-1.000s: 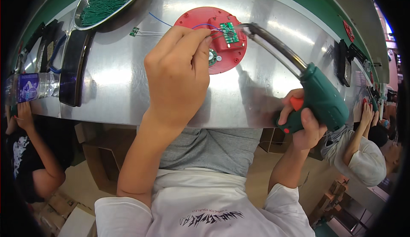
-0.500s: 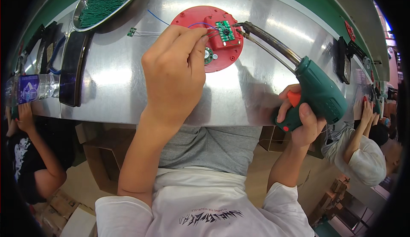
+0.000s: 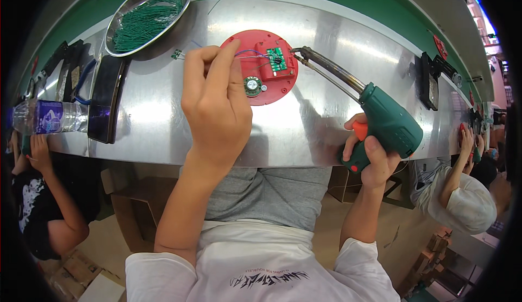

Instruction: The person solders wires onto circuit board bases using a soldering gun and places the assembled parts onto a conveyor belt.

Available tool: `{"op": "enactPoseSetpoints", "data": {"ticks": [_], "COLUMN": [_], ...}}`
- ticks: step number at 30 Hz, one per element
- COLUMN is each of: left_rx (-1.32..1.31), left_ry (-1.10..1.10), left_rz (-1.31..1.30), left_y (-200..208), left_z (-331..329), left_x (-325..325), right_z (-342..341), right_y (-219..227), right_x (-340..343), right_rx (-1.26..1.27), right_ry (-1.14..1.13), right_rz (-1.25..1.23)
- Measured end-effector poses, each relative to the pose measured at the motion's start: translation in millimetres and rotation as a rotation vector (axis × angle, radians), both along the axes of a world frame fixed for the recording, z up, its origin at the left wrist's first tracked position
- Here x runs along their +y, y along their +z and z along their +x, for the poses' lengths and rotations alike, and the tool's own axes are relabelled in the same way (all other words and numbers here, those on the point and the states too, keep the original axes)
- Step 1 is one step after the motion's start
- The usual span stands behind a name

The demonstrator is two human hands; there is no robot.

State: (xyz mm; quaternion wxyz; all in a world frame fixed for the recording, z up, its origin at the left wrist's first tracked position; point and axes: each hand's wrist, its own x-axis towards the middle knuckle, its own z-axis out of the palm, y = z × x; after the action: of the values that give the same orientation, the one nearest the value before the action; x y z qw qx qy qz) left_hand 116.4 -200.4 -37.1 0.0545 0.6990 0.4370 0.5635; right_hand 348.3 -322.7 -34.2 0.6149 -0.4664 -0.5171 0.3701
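Note:
A green soldering gun (image 3: 392,122) with an orange trigger is gripped in my right hand (image 3: 376,160). Its metal tip points left, close to the red round plastic housing (image 3: 283,89), just right of the green circuit board (image 3: 276,61). Thin wires run left from that board, one of them blue, toward my left hand (image 3: 218,111). Thumb and forefinger of that hand are close together at the housing's left edge; whatever they pinch is hidden. A small round speaker (image 3: 252,86) sits in the housing. Beyond my left fingers lies a tiny green board (image 3: 176,54).
At the back left stands a metal bowl (image 3: 185,8) of green wires. A dark phone-like slab (image 3: 103,106), a plastic bottle (image 3: 68,117) and blue-handled pliers (image 3: 83,82) lie left. Black holders (image 3: 429,82) stand right. Co-workers sit on both sides.
My left hand has drawn back from the circuit board to the housing's left edge. The whole scene has shifted slightly in view; the soldering tip remains near the board's right side.

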Motion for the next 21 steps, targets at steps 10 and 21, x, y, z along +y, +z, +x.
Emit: {"op": "enactPoseSetpoints", "data": {"ticks": [10, 21], "left_rx": [0.125, 0.191], "left_ry": [-0.12, -0.144], "left_rz": [0.036, 0.008], "left_y": [0.0, -5.7], "left_z": [1.4, 3.1], "left_x": [-4.3, 0.6], "right_z": [-8.1, -4.2], "right_y": [7.4, 8.1], "right_x": [-1.9, 0.4], "right_rx": [0.038, -0.066], "right_ry": [0.049, 0.061], "right_rz": [-0.031, -0.031]}}
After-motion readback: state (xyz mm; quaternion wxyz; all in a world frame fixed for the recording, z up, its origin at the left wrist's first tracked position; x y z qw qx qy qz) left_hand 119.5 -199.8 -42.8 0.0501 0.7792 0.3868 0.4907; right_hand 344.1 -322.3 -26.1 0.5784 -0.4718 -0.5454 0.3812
